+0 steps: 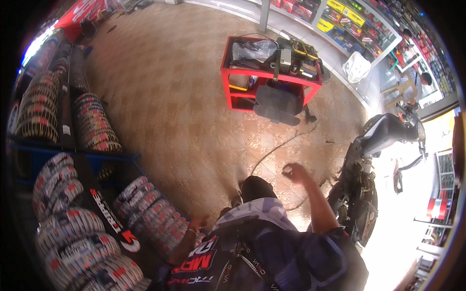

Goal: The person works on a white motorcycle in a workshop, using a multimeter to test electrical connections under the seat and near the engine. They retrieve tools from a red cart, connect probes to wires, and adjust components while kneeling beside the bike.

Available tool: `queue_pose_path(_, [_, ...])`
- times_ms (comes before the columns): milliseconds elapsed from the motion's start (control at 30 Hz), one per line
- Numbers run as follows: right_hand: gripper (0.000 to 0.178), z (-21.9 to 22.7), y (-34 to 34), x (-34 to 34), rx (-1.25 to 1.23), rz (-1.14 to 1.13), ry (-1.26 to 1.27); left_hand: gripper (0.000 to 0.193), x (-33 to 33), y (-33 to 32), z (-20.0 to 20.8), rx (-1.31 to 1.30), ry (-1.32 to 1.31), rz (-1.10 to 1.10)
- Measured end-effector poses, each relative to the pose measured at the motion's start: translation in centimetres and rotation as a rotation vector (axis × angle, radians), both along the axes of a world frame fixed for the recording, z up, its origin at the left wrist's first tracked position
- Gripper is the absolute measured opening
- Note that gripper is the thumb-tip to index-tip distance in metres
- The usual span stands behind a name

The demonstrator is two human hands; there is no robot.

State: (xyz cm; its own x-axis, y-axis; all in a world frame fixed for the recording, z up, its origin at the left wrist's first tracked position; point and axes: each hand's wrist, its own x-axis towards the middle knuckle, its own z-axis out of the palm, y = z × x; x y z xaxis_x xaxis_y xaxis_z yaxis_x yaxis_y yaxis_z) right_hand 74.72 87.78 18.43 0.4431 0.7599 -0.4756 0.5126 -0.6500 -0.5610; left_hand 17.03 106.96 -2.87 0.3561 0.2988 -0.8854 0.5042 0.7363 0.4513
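Observation:
My right hand (294, 173) is raised in front of me at the right, over the tiled floor. Its fingers are curled in, and I cannot make out whether anything small lies inside them. Lower down at my left side, my left hand (198, 223) hangs with its fingers apart and holds nothing. It is nearest to a row of wrapped tires (150, 213). A partly stripped dark motorcycle (359, 184) stands to the right of my right arm, apart from the hand. A thin hose (274, 149) curves across the floor ahead.
A red tool cart (225, 80) with tools on top stands ahead, a dark chair (277, 103) before it. Tire racks (92, 155) line the left. Glass display cases (349, 29) run along the back; a person (412, 82) is at the far right near a white bag (357, 68).

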Motion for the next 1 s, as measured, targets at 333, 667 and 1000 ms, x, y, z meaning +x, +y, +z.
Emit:
queue_pose_path(333, [0.022,-5.1,40.3,31.5,0.212,0.015,-0.516,0.067,13.1,15.9,4.6,0.110,0.209,0.292])
queue_pose_path(667, [0.029,-11.3,49.8,41.0,-0.202,-0.419,-0.282,0.092,27.6,29.4,13.2,0.268,0.334,0.137])
queue_pose_path(1000, [0.028,-10.8,49.8,40.6,-0.202,-0.453,-0.324,0.110,35.6,40.1,11.8,0.780,0.064,-0.533])
